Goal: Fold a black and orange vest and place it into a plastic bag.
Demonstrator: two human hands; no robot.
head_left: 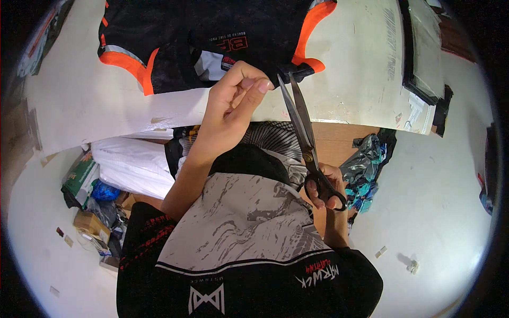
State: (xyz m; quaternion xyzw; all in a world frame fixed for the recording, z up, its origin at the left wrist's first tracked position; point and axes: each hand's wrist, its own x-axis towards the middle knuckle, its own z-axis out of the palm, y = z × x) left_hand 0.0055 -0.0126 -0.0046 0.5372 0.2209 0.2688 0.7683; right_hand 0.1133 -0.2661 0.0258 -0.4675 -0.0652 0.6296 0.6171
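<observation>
"As the entry opens with the garment, where is it?"

"Item one: black garment [180, 32], orange trim [124, 59], spread on a white table [366, 69], its near part at the table's front edge. It lies ahead of the left hand [230, 108], just beyond the fingertips."

"State of that hand?"

"Thumb and fingertips pressed together at the garment's near edge. Whether fabric or thread sits between them, the view is too coarse to tell."

"Item two?"

"Scissors [307, 151], dark handles, blades slightly parted, tips at the garment's near edge, just right of the left fingertips. The right hand [332, 173] is clamped on the handles, lower and nearer the body; the garment lies well apart from it."

"Surroundings?"

"White bundle [135, 164], below left; dark plastic bag [363, 164], below right."
</observation>
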